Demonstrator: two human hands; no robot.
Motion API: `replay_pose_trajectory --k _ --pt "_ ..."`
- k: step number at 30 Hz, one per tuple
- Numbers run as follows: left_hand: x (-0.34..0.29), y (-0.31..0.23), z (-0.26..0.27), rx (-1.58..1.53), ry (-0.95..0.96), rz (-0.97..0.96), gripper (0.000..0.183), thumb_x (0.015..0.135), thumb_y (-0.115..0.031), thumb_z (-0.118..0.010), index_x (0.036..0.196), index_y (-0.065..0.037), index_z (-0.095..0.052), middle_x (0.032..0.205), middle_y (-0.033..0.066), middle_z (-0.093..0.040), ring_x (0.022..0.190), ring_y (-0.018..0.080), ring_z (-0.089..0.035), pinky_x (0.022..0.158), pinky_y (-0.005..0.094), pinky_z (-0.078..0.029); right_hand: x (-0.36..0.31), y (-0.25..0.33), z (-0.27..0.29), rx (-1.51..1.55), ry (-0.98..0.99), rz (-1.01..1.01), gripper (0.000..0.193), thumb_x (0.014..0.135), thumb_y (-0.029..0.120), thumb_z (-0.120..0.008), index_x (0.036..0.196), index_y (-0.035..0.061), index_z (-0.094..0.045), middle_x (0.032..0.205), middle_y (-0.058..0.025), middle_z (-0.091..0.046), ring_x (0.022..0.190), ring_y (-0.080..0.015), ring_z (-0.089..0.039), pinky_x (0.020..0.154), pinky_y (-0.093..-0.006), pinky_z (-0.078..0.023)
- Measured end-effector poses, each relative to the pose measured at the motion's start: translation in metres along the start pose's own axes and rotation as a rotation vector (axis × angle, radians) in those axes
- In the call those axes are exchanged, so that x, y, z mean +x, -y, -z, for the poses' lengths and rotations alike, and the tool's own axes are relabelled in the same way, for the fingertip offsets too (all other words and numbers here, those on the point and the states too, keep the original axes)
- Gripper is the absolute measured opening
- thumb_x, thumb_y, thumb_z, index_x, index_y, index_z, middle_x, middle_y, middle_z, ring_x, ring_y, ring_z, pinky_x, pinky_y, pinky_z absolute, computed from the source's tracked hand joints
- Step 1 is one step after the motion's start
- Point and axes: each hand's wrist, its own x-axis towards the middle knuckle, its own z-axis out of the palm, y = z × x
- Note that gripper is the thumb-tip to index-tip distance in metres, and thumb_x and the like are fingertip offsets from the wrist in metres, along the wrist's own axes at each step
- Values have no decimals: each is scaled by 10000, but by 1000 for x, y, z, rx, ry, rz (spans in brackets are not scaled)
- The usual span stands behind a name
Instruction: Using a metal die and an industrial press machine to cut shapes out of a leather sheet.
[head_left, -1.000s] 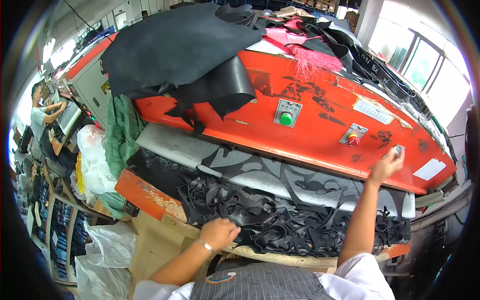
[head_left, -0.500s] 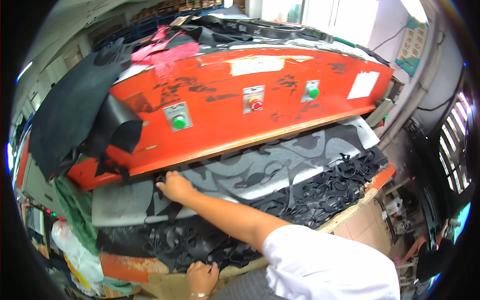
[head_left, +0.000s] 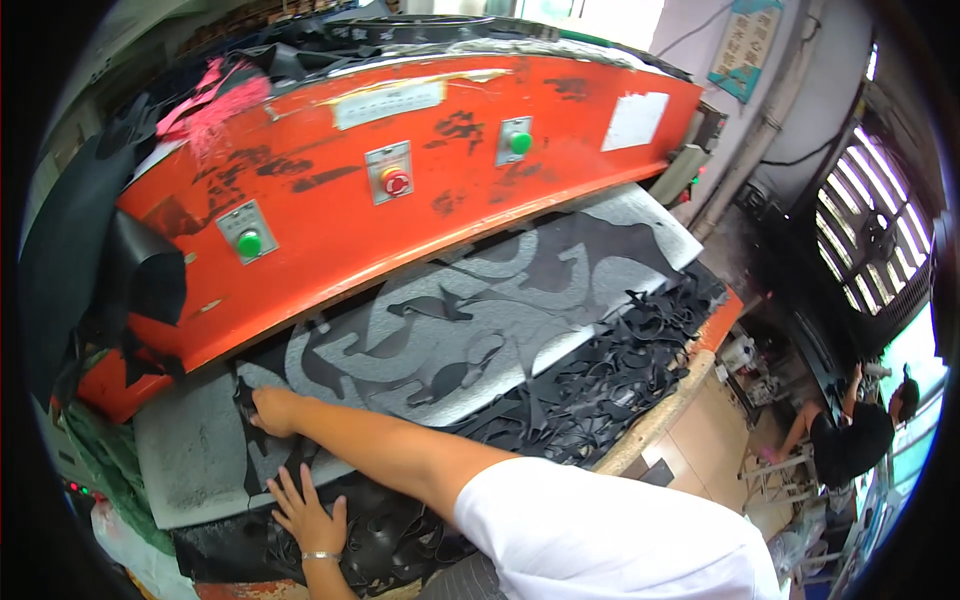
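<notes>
My right hand (head_left: 272, 411) reaches across to the left part of a pale grey board (head_left: 190, 470). Its fingers are closed on the left end of a cut-out black leather sheet (head_left: 350, 330), a thin web with curved gaps where the grey shows through. Close by at the board's front edge is my left hand (head_left: 308, 518), fingers spread and holding nothing, with a bracelet at the wrist. Below it lie black leather pieces (head_left: 390, 520). The right fingertips are partly hidden.
A red press beam (head_left: 310, 230) with green and red buttons spans behind the board. Black scraps (head_left: 570, 400) pile along the front ledge. Black sheets (head_left: 80, 230) hang at the left. Another person (head_left: 850, 440) sits far right, beside a large fan (head_left: 860, 230).
My left hand has come up from the front ledge to the board's edge, its fingers now spread. The right hand stays at the sheet's left end. The whole view has shifted and tilted.
</notes>
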Motion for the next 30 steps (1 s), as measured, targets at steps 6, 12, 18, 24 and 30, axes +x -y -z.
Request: replay_pose_trajectory --k 6,12,18,24,30 --pt "-49 5 9 161 58 69 640 896 -392 -555 1455 -129 -388 1530 195 -257 1384 458 -224 1031 630 -301 -137 -58 100 197 76 227 485 879 348 -648 1213 4 -571 1176 -213 -596 1123 -381 -561 969 -425 -445" --pt "-95 7 28 -5 349 30 623 961 -445 -473 1454 -73 -387 1501 256 -320 1382 445 -280 1141 491 -244 -268 -183 270 -62 -318 -244 478 791 239 -698 1227 59 -617 1130 -193 -633 1072 -332 -604 916 -391 -485" --pt "-122 -108 13 -1 -228 98 613 838 -226 -640 1384 -30 -441 1440 252 -403 1353 445 -332 1100 527 -243 -322 -269 338 -246 -508 -333 481 761 224 -680 1194 34 -595 1109 -213 -604 1037 -393 -593 910 -439 -482" --pt "-136 -248 3 -358 -164 -120 600 807 -287 -700 1320 -28 -528 1386 240 -480 1302 410 -431 1087 461 -327 -333 -279 334 -366 -466 -281 611 776 261 -704 1325 85 -500 1039 -171 -614 1082 -356 -581 918 -454 -460" --pt "-156 -276 -17 -390 -59 -5 567 815 -342 -704 1272 -33 -575 1357 236 -508 1270 420 -453 1057 465 -367 -368 -300 338 -391 -493 -80 643 794 280 -728 1373 126 -495 1196 -202 -610 1165 -343 -537 977 -445 -407"
